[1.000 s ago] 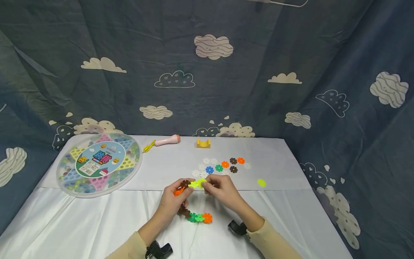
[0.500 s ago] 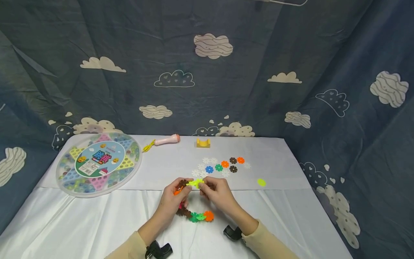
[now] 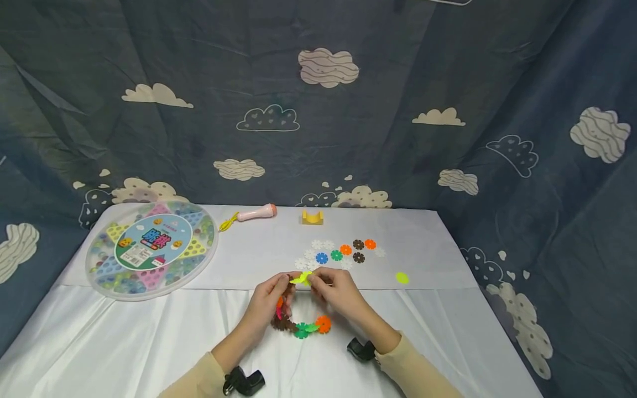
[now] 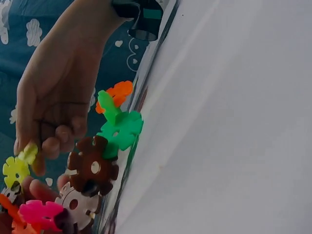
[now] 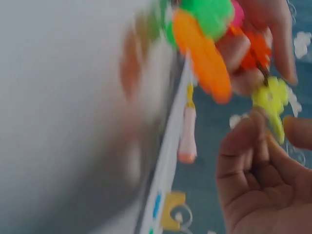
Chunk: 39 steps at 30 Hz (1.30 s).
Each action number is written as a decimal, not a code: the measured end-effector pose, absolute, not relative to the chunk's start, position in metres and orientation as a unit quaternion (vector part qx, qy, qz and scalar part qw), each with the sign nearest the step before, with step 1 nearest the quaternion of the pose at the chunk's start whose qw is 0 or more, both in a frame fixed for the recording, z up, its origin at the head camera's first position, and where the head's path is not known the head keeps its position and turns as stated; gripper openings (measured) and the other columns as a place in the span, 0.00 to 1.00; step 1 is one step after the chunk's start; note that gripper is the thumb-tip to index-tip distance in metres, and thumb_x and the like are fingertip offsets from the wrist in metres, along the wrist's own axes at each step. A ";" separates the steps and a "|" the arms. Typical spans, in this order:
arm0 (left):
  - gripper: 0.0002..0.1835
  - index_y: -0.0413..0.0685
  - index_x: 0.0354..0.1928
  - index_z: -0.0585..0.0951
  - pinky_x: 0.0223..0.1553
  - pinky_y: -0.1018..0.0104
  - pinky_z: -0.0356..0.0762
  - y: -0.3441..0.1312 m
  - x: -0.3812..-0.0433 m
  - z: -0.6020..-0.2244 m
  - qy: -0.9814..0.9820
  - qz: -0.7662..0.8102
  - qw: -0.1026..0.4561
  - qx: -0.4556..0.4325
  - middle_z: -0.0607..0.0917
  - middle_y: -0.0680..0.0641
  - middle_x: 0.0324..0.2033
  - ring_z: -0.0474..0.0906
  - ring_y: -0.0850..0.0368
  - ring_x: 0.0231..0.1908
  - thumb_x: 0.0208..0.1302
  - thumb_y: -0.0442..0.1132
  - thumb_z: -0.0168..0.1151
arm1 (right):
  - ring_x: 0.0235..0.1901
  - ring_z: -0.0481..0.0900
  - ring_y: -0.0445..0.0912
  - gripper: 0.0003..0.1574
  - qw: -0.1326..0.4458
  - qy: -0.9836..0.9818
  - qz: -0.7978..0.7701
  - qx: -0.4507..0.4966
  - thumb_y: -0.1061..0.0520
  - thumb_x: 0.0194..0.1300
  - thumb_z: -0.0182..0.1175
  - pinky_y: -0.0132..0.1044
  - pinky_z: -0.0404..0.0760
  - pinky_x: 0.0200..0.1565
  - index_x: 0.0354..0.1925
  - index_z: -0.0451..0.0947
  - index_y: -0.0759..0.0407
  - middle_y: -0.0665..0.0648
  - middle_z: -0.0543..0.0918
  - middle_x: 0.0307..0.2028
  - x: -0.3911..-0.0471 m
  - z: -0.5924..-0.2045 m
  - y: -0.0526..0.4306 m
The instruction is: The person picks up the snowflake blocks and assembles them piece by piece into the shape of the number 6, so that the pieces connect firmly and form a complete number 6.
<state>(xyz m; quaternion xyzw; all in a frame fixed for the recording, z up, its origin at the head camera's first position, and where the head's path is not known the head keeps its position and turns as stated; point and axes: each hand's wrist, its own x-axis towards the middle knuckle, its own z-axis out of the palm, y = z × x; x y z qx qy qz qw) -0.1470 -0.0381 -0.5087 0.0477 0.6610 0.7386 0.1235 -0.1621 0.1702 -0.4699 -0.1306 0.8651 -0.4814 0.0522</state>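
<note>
My left hand [image 3: 266,304] grips a curved chain of interlocked plastic snowflake discs. Brown [image 3: 285,323], green [image 3: 301,331] and orange discs [image 3: 323,324] hang in an arc below the fingers, and a pink disc [image 4: 41,214] shows in the left wrist view. At the chain's upper end, my right hand [image 3: 343,290] pinches a yellow disc [image 3: 304,278] between thumb and forefinger. Seen from the right wrist, this yellow disc [image 5: 271,100] joins another one set at an angle, beside a red-orange disc [image 5: 256,48]. My left fingers hide part of the chain.
Loose discs in white, blue [image 3: 322,258], green, orange and brown lie behind the hands. A yellow round piece [image 3: 402,278] lies to the right. Farther back are a Chinese checkers set [image 3: 151,251], a pink toy microphone [image 3: 257,213] and a yellow block [image 3: 312,218].
The chain's lower end has swung slightly right and up. The yellow discs have tilted in my right hand's pinch, and both hands stay close together.
</note>
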 end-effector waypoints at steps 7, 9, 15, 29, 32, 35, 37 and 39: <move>0.23 0.42 0.70 0.78 0.31 0.69 0.85 -0.045 -0.158 -0.509 0.670 0.723 0.155 0.057 0.84 0.35 0.47 0.80 0.60 0.26 0.88 0.47 0.44 | 0.26 0.75 0.45 0.21 0.019 0.878 -0.475 -0.056 0.50 0.82 0.57 0.31 0.77 0.29 0.51 0.87 0.65 0.57 0.82 0.27 -0.180 -0.458 0.229; 0.22 0.43 0.68 0.79 0.32 0.71 0.84 -0.049 -0.161 -0.506 0.699 0.696 0.146 0.068 0.85 0.35 0.48 0.80 0.59 0.28 0.87 0.47 0.47 | 0.27 0.77 0.46 0.22 -0.007 0.889 -0.457 -0.030 0.48 0.82 0.57 0.32 0.78 0.29 0.50 0.86 0.66 0.60 0.84 0.30 -0.183 -0.456 0.256; 0.17 0.51 0.61 0.83 0.39 0.70 0.81 -0.053 -0.167 -0.494 0.786 0.597 0.120 0.107 0.90 0.42 0.47 0.84 0.58 0.33 0.82 0.50 0.57 | 0.29 0.79 0.47 0.21 -0.044 0.961 -0.273 0.020 0.50 0.78 0.62 0.36 0.76 0.28 0.59 0.83 0.63 0.61 0.87 0.36 -0.180 -0.466 0.336; 0.32 0.47 0.63 0.83 0.61 0.56 0.75 -0.053 -0.184 -0.479 0.788 0.573 0.181 0.135 0.88 0.45 0.54 0.86 0.55 0.35 0.87 0.61 0.36 | 0.30 0.76 0.48 0.24 0.037 0.978 -0.202 0.029 0.54 0.69 0.71 0.37 0.73 0.29 0.56 0.81 0.67 0.58 0.83 0.35 -0.175 -0.484 0.361; 0.34 0.47 0.64 0.83 0.65 0.52 0.72 -0.056 -0.185 -0.479 0.783 0.576 0.194 0.135 0.88 0.44 0.54 0.87 0.54 0.35 0.87 0.62 0.34 | 0.29 0.74 0.47 0.19 0.032 0.979 -0.200 0.034 0.54 0.68 0.72 0.36 0.70 0.28 0.50 0.80 0.66 0.56 0.79 0.31 -0.178 -0.483 0.359; 0.34 0.45 0.65 0.82 0.68 0.50 0.70 -0.059 -0.186 -0.479 0.774 0.581 0.205 0.144 0.88 0.42 0.54 0.87 0.56 0.36 0.87 0.59 0.33 | 0.28 0.73 0.47 0.15 0.028 0.979 -0.200 0.029 0.54 0.68 0.72 0.37 0.67 0.28 0.43 0.80 0.62 0.54 0.76 0.27 -0.181 -0.481 0.354; 0.30 0.44 0.65 0.82 0.68 0.53 0.71 -0.062 -0.187 -0.479 0.765 0.588 0.217 0.149 0.87 0.41 0.55 0.86 0.57 0.37 0.88 0.56 0.37 | 0.27 0.72 0.46 0.13 0.025 0.979 -0.204 0.020 0.53 0.68 0.72 0.37 0.67 0.28 0.40 0.80 0.61 0.52 0.74 0.26 -0.184 -0.479 0.349; 0.24 0.44 0.65 0.81 0.65 0.58 0.74 -0.065 -0.188 -0.480 0.753 0.599 0.229 0.149 0.85 0.40 0.57 0.86 0.58 0.39 0.87 0.51 0.43 | 0.25 0.71 0.45 0.13 0.015 0.978 -0.210 0.008 0.53 0.69 0.72 0.36 0.67 0.27 0.39 0.80 0.60 0.52 0.73 0.25 -0.187 -0.476 0.343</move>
